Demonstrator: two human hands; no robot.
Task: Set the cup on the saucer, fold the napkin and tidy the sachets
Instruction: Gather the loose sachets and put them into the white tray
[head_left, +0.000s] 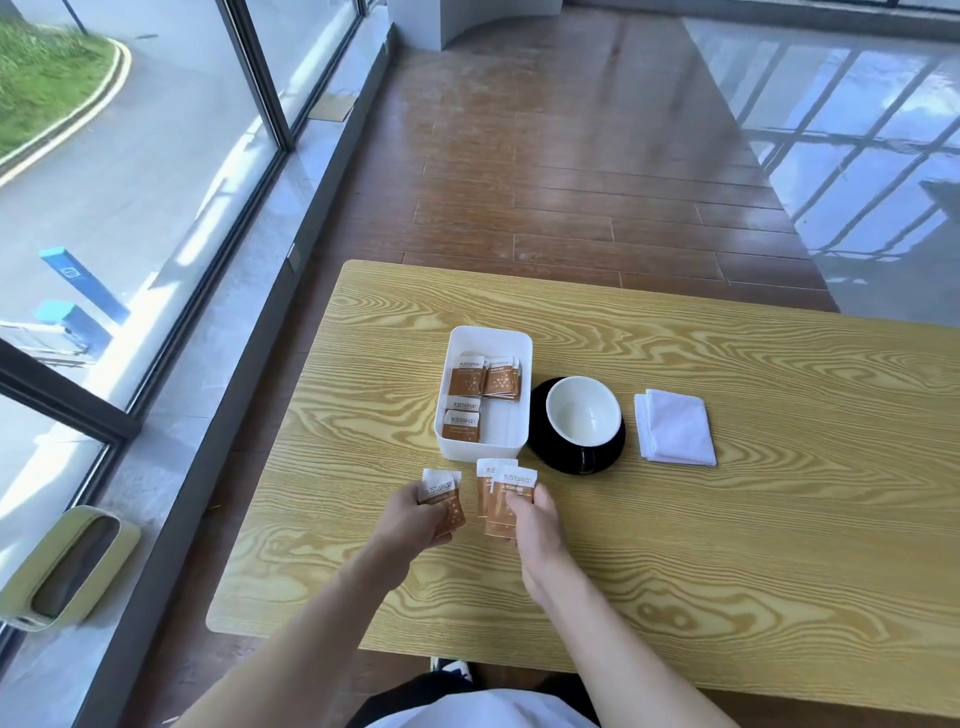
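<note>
Cup (584, 418) on saucer (550, 452), napkin (675, 434) folded; my left hand (415, 517) and right hand (532, 519) each pinch sachets (506, 499) short of the tray (488, 338).

counter (727, 519): carries everything; window to its left
tray (519, 415): left of centre on the counter, with sachets in tray (478, 384) lying inside (mostly along its left and far parts)
saucer (550, 447): just right of the tray, touching or nearly so
cup (584, 415): on the saucer
napkin (675, 428): right of the saucer, apart from it
left hand (415, 519): in front of the tray, holding left sachets (441, 491)
right hand (535, 519): just right of the left hand, holding right sachets (506, 499)
</note>
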